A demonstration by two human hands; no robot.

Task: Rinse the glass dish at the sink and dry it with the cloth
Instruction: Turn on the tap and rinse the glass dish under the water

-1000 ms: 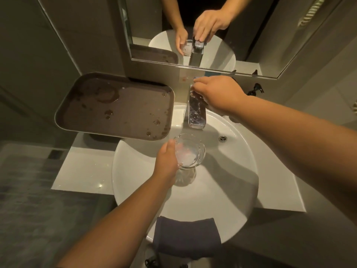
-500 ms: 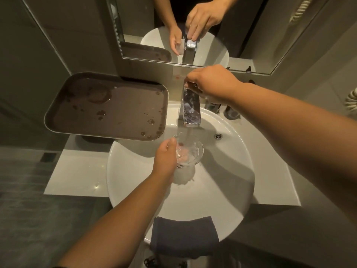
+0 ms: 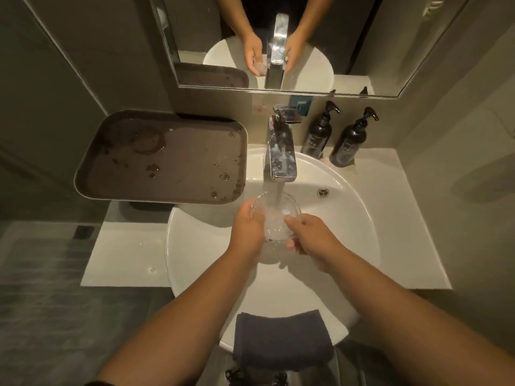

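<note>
Two hands wrapped round glass dish [image 3: 276, 215], held over sink [image 3: 348, 246] under running tap [image 3: 281, 154]. Left hand [image 3: 246, 232]: fingers curled on dish's left rim. Right hand [image 3: 309, 238]: fingers clamped on right rim. Water seen filling dish. Dark cloth [image 3: 281, 341] draped over sink's near edge. Wet brown tray [image 3: 161, 157] seen at left; two pump bottles [image 3: 334, 137] behind.

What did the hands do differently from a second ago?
The right hand left the tap, came down toward the person and now holds the glass dish together with the left hand. Water that was off a second ago now pours into the dish. The left hand's grip, the brown tray and the dark cloth on the sink rim stayed.
</note>
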